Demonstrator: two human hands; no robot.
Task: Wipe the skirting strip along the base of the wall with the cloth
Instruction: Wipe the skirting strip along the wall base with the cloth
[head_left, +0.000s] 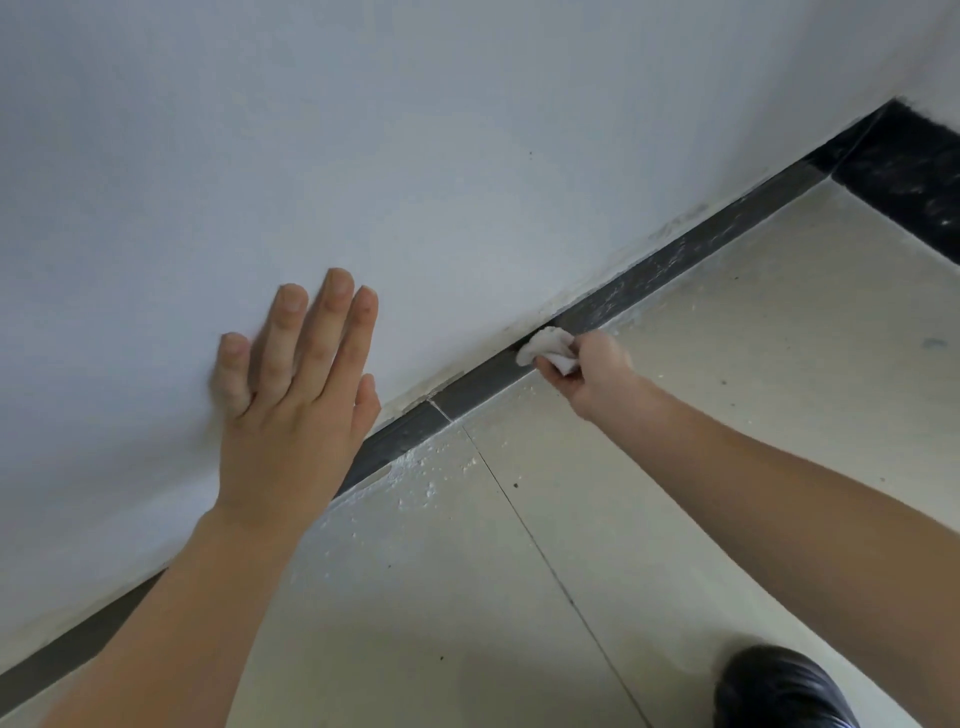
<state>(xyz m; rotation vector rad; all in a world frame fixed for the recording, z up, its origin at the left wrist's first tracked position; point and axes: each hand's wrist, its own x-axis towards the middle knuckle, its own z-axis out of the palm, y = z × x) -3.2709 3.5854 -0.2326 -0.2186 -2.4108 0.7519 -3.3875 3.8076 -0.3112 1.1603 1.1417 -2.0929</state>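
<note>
A dark grey skirting strip (670, 270) runs diagonally along the base of the white wall (363, 156), from lower left to upper right. My right hand (592, 371) grips a small crumpled white cloth (548, 348) and presses it against the strip near its middle. Right of the cloth the strip carries pale dusty smears; left of it the strip looks darker and cleaner. My left hand (296, 395) lies flat on the wall above the strip, fingers spread, holding nothing, and its forearm hides part of the strip lower left.
Beige floor tiles (727, 415) with thin grout lines and white specks near the skirting fill the lower right. A black speckled tile band (904, 171) crosses the upper right corner. A black shoe toe (779, 691) shows at the bottom right.
</note>
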